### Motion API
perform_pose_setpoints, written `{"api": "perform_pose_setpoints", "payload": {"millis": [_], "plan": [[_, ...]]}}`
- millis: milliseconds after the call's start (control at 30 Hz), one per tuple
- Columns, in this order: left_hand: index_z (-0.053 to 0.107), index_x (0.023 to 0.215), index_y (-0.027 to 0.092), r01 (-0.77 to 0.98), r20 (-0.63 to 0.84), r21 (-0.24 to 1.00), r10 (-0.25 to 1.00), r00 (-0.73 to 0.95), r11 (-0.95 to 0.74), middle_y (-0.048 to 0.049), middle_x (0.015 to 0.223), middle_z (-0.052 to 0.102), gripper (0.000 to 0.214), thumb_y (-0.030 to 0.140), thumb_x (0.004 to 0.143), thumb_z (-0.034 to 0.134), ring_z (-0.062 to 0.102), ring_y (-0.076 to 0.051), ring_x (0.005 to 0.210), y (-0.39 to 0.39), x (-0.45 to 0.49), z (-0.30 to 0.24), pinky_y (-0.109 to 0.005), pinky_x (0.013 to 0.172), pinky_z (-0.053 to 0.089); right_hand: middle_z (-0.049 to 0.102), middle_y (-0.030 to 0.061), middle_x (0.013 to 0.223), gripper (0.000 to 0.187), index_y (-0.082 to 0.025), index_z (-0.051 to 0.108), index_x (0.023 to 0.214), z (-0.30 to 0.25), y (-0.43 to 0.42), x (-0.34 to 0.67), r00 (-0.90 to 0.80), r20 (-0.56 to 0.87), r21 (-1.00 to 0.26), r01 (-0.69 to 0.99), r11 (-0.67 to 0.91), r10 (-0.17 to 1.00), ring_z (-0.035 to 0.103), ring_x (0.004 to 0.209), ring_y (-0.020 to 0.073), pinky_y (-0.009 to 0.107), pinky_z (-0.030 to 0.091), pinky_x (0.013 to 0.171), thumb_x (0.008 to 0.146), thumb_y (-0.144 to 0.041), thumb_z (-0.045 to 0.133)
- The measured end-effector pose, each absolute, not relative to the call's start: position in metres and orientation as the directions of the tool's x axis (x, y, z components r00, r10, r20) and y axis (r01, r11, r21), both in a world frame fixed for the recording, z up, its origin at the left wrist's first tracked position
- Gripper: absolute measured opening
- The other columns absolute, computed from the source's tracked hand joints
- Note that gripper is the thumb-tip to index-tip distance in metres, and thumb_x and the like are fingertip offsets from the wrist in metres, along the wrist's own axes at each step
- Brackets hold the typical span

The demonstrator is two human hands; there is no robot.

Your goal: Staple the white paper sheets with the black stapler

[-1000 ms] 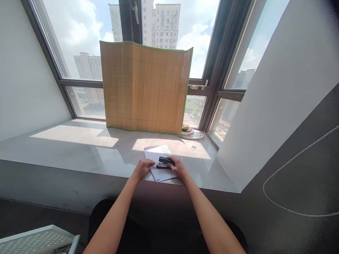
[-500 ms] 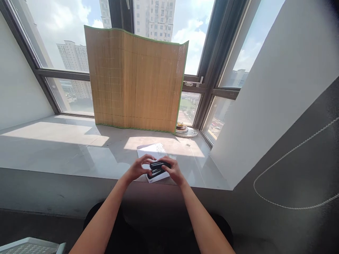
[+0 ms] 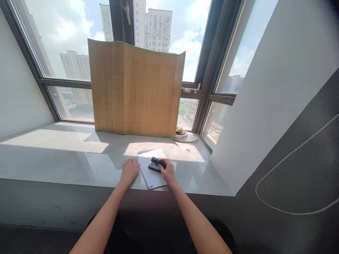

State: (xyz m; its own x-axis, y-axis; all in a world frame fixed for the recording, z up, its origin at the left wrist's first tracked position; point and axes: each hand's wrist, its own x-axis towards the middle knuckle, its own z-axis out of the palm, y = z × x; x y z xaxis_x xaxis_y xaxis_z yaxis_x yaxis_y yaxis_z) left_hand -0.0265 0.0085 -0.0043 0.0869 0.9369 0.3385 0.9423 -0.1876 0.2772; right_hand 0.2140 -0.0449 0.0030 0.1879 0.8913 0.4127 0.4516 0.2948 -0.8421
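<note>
A black stapler (image 3: 154, 165) is gripped at its right end by my right hand (image 3: 167, 171), fingers closed round it. It is over white sheets of paper (image 3: 153, 180) with small dark marks near the top right; whether it touches them I cannot tell. My left hand (image 3: 130, 170) lies flat on the sill beside the left edge of the paper, fingers stretched forward and holding nothing.
The pale window sill (image 3: 66, 155) drops off at its front edge below my wrists. A tan bamboo mat (image 3: 137, 91) with green edging stands against the window. Stacked plates (image 3: 186, 137) sit at its right foot. Small staple-like strips (image 3: 188, 150) lie to the right.
My left hand has come off the stapler and moved left and down onto the sill. The stapler remains in my right hand, now above the paper's middle. The view has tilted up slightly.
</note>
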Motion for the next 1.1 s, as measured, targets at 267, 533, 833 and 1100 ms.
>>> {"api": "perform_pose_setpoints", "payload": {"millis": [267, 533, 833, 1100], "plan": [[0.067, 0.132, 0.007, 0.978, 0.347, 0.136, 0.933, 0.101, -0.156, -0.0254, 0.138, 0.064, 0.040, 0.024, 0.104, 0.045, 0.061, -0.039, 0.127, 0.002, -0.020, 0.001, -0.054, 0.111, 0.045, 0.074, 0.0128, 0.113, 0.029, -0.024, 0.073, 0.114, -0.013, -0.105, 0.310, 0.309, 0.515, -0.744, 0.624, 0.238, 0.799, 0.071, 0.104, 0.0337, 0.051, 0.056, 0.097, 0.086, -0.029, 0.067], [0.068, 0.126, 0.007, 0.984, 0.375, 0.096, 0.921, 0.107, -0.153, -0.0258, 0.131, 0.065, 0.038, 0.024, 0.102, 0.045, 0.062, -0.040, 0.122, 0.001, -0.018, 0.000, -0.053, 0.107, 0.046, 0.076, 0.0129, 0.103, 0.045, -0.023, 0.076, 0.110, -0.018, -0.121, 0.370, 0.435, 0.510, -0.747, 0.651, 0.132, 0.742, 0.071, 0.091, 0.0328, 0.047, 0.059, 0.084, 0.087, -0.061, 0.067], [0.067, 0.126, 0.007, 0.978, 0.349, 0.115, 0.929, 0.121, -0.171, -0.0256, 0.129, 0.064, 0.037, 0.024, 0.103, 0.043, 0.060, -0.039, 0.121, -0.003, -0.020, 0.006, -0.051, 0.106, 0.044, 0.071, 0.0168, 0.134, 0.032, -0.019, 0.073, 0.117, 0.033, -0.020, 0.431, 0.141, 0.492, -0.449, 0.887, 0.112, 0.859, 0.061, 0.129, 0.0346, 0.051, 0.050, 0.109, 0.098, -0.035, 0.053], [0.068, 0.124, 0.011, 0.978, 0.363, 0.145, 0.928, 0.087, -0.149, -0.0224, 0.125, 0.065, 0.034, 0.023, 0.102, 0.045, 0.060, -0.037, 0.119, -0.004, -0.017, 0.000, -0.050, 0.106, 0.044, 0.050, 0.0248, 0.162, 0.055, -0.013, 0.069, 0.143, -0.008, 0.043, 0.413, 0.159, 0.241, -0.360, 0.931, -0.064, 0.957, 0.045, 0.155, 0.0380, 0.057, 0.035, 0.126, 0.094, -0.034, 0.058]]}}
